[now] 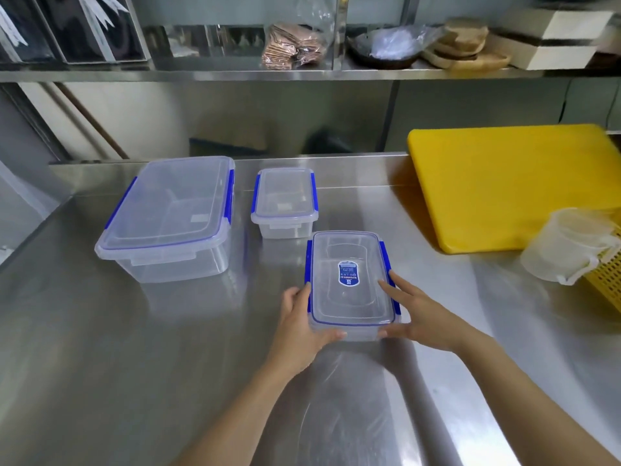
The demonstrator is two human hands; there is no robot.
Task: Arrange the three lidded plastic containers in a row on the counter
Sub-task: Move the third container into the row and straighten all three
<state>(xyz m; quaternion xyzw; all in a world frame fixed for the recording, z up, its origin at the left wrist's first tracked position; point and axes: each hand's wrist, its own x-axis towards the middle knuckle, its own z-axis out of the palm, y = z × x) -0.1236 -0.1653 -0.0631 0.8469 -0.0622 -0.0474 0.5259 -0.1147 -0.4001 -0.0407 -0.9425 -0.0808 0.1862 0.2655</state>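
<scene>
Your forearms reach in from the near edge, and your hands grip the labelled container (351,284) from both sides. Your left hand (302,326) wraps its near left corner, thumb under the front edge; your right hand (415,316) clasps the near right corner, with one finger lying on the lid. This clear container, with blue side clips and a blue sticker on its lid, is at the middle of the steel table (134,364); whether it rests on the surface or is lifted just off it, you cannot tell. Just beyond it, slightly to the left, stands the small container (285,203), apart from it. Left of that sits the large container (168,216). Far right lies a yellow cutting board (510,186), with a yellow basket (608,280) at the right edge.
</scene>
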